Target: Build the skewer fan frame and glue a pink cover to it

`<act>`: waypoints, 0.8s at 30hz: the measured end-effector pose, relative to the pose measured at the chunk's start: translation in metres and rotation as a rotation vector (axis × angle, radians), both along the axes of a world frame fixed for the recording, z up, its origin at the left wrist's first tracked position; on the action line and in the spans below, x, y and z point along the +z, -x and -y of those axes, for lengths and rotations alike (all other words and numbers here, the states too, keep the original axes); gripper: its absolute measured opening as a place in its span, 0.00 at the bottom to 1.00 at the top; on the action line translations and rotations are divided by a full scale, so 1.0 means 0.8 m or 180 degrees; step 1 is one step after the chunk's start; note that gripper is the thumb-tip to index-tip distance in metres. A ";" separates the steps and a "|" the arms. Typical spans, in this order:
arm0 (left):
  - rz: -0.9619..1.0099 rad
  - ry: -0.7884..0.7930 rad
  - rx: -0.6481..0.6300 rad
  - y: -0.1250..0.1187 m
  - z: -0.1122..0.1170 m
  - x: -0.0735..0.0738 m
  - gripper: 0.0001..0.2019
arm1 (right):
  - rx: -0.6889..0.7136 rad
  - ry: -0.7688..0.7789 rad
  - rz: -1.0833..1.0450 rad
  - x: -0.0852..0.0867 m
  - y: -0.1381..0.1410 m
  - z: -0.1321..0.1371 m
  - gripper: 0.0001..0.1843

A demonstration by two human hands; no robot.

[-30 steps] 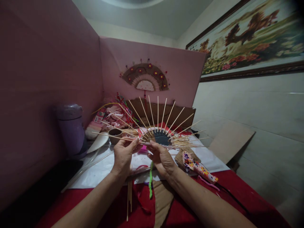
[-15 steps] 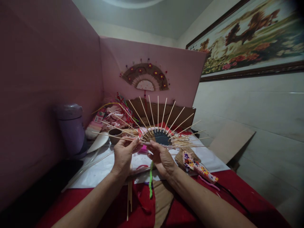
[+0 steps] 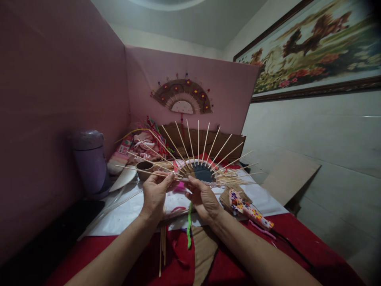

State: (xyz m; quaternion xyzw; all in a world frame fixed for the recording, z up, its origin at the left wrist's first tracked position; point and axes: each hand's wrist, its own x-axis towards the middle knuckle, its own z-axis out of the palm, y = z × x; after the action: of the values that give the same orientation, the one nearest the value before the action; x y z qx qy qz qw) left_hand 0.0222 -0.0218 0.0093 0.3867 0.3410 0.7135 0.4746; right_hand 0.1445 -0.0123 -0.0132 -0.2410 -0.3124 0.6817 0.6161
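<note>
Between my hands is a fan frame (image 3: 204, 173), a dark half-round base with thin wooden sticks spreading out from its curved edge. My left hand (image 3: 156, 192) pinches the base's left lower corner between thumb and fingers. With thumb on top, my right hand (image 3: 204, 198) grips the lower edge near its middle. The frame is held raised above the white sheet, its sticks pointing up and outward. A green pipe cleaner (image 3: 189, 228) hangs or lies just below my hands; which one I cannot tell.
A decorated fan (image 3: 182, 95) hangs on the pink panel ahead. On the left stand a purple tumbler (image 3: 90, 165) and a brown tape roll (image 3: 144, 170). A flower-patterned piece (image 3: 250, 209) lies to the right. Loose sticks (image 3: 162, 250) and cardboard (image 3: 204, 254) lie near me.
</note>
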 end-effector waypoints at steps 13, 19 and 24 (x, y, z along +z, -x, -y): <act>0.0001 -0.0024 0.0011 0.000 0.001 0.001 0.12 | 0.0023 -0.0005 0.0022 0.001 -0.001 0.001 0.03; -0.0006 -0.0021 -0.0004 0.000 0.001 0.000 0.13 | -0.0020 0.0014 0.0020 0.000 0.000 0.000 0.04; 0.0005 -0.0006 -0.0005 0.000 0.000 0.000 0.14 | -0.0004 0.0000 0.0055 0.001 -0.001 0.001 0.05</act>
State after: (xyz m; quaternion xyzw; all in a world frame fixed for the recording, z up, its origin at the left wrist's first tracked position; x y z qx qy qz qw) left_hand 0.0222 -0.0221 0.0096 0.3868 0.3397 0.7137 0.4750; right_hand 0.1450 -0.0130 -0.0127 -0.2471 -0.3176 0.6793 0.6138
